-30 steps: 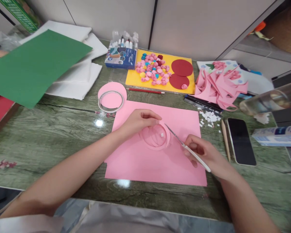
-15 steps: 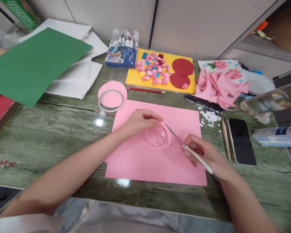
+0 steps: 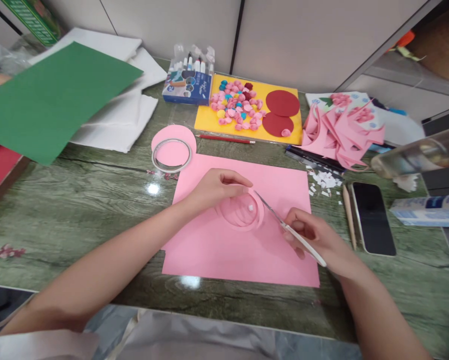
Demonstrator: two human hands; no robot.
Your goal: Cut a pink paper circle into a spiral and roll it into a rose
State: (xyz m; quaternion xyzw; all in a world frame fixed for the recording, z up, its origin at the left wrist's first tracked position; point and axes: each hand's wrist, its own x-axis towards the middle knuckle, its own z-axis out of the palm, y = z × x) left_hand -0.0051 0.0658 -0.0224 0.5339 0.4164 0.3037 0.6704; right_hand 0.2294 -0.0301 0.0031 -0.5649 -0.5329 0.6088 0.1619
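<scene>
My left hand (image 3: 221, 189) pinches the upper edge of a coiled pink paper strip (image 3: 261, 212) between thumb and fingers. The coil forms round loops above the pink paper sheets (image 3: 224, 255), and a small white patch shows inside it. In my right hand (image 3: 314, 237) are scissors (image 3: 303, 241) with a white handle, seen nearly edge-on. Their thin metal tips point up and left, close to the coil's upper right edge, near my left fingertips. Whether the blades touch the paper I cannot tell.
Behind the sheets lie a roll of tape (image 3: 172, 168) on a pink disc, a red pencil (image 3: 226, 139) and yellow card (image 3: 205, 120) bearing small paper rolls. At right are pink scraps (image 3: 333, 130), white bits (image 3: 325, 180) and a phone (image 3: 372, 218). Green card (image 3: 63, 95) lies left.
The scissors' white handle end has shifted very slightly up and left. My left hand and the paper coil look the same.
</scene>
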